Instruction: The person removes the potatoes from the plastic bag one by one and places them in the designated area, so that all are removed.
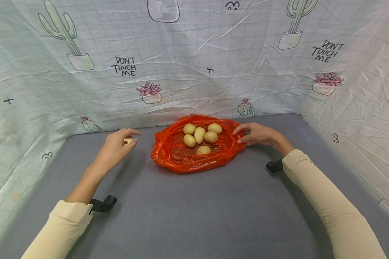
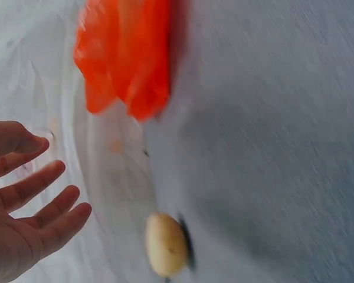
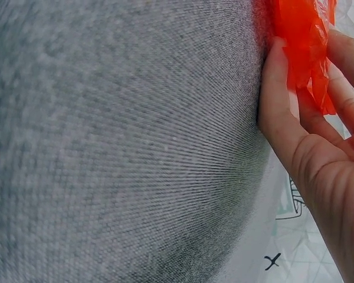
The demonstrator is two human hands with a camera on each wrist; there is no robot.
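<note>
A red plastic bag (image 1: pixel 178 167) lies spread open on the table with several potatoes (image 1: pixel 199 135) inside it. My right hand (image 1: pixel 258 134) holds the bag's right edge. In the right wrist view the thumb (image 3: pixel 276 71) is on one side of the red plastic and the fingers are on the other. To the left of the bag, my left hand (image 1: pixel 115 146) hovers with relaxed, spread fingers (image 2: pixel 58 207) and nothing in its grasp. One loose potato (image 2: pixel 166 245) sits on the table beyond that hand, mostly hidden behind it in the head view.
A grey cloth covers the table (image 1: pixel 194 216). Behind and along both sides hangs a pale curtain (image 1: pixel 194 72) printed with cacti and lettering. Black wrist mounts (image 1: pixel 104 204) jut from both sleeves.
</note>
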